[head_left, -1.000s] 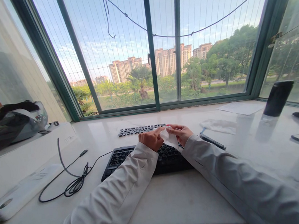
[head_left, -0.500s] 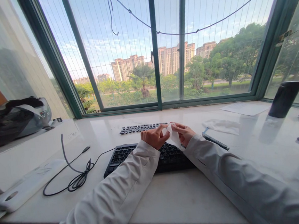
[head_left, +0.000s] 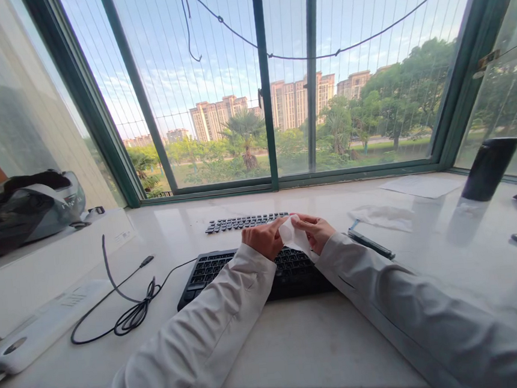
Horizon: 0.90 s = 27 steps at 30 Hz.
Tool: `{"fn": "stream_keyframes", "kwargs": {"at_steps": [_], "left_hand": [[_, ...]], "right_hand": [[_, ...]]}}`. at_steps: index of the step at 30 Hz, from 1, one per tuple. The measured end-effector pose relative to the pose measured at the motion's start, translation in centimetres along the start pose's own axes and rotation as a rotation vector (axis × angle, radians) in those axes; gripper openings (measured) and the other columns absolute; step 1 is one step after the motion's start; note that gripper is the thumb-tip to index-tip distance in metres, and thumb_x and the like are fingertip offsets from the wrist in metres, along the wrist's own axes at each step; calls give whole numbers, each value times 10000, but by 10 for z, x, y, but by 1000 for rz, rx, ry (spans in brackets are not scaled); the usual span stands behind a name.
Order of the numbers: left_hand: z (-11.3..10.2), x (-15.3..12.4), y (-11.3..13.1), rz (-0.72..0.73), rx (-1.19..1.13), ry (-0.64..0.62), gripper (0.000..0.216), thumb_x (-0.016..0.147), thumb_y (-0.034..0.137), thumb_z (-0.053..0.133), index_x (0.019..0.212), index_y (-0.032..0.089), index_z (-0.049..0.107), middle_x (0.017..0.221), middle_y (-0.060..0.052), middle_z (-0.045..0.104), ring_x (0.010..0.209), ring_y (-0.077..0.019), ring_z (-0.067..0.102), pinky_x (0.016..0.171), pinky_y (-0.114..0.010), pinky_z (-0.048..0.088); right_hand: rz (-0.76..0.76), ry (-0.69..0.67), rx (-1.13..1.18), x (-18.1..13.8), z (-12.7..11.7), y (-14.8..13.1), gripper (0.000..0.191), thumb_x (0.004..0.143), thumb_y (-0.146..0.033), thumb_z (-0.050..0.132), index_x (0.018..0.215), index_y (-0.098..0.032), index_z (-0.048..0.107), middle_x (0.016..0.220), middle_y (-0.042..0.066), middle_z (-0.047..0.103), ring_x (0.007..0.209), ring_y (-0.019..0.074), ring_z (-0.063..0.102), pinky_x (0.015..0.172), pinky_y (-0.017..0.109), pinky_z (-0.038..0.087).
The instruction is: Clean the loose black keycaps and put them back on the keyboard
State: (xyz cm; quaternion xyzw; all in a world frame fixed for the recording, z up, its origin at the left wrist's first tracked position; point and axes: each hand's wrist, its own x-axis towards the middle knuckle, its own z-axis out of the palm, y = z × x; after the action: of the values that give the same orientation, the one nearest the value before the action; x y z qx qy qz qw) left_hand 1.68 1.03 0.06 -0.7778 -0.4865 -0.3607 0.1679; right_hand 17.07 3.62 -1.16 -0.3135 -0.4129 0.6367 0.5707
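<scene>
Both my hands meet above a black keyboard (head_left: 211, 273) on the white counter. My left hand (head_left: 262, 240) is closed on one side of a thin white wipe (head_left: 293, 237). Pinching the other side of it is my right hand (head_left: 317, 232). The wipe hangs between them, partly folded, over the keys. My forearms in pale sleeves cover much of the keyboard's front edge. Just behind my hands, rows of loose black keycaps (head_left: 238, 223) lie on the counter.
Right of my hands lie a crumpled white wipe (head_left: 381, 218), a dark slim tool (head_left: 371, 244) and a sheet of paper (head_left: 421, 186). A black cylinder (head_left: 489, 169) stands near the window. On the left are a coiled cable (head_left: 135, 313), a white power strip (head_left: 39, 328) and a black bag (head_left: 24, 208).
My left hand's fingers have shifted on the wipe, which now shows more spread out between the hands. The view has moved slightly; the keyboard and keycaps stay in place.
</scene>
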Motion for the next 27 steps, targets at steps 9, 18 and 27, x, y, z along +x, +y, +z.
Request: {"fn": "stream_keyframes", "kwargs": {"at_steps": [9, 18, 27], "left_hand": [[-2, 0, 3, -24, -36, 0, 310, 738, 403, 535, 1008, 305, 651, 571, 31, 646, 587, -140, 617, 516, -229, 306], [-2, 0, -2, 25, -90, 4, 271, 774, 339, 515, 1013, 329, 641, 728, 56, 671, 651, -108, 603, 516, -215, 315], [-2, 1, -1, 57, -61, -2, 281, 819, 453, 483, 1015, 338, 649, 869, 42, 692, 741, -125, 625, 523, -223, 334]], "right_hand": [[-56, 94, 13, 0, 3, -3, 351, 438, -251, 841, 740, -161, 687, 641, 19, 684, 555, 135, 616, 524, 238, 493], [-77, 131, 37, 4, -2, -2, 377, 398, -224, 853, 721, -164, 669, 647, 11, 688, 567, 123, 623, 525, 215, 491], [-78, 126, -38, 3, -4, -3, 402, 411, -248, 848, 756, -164, 662, 640, 12, 686, 551, 133, 621, 502, 226, 485]]}}
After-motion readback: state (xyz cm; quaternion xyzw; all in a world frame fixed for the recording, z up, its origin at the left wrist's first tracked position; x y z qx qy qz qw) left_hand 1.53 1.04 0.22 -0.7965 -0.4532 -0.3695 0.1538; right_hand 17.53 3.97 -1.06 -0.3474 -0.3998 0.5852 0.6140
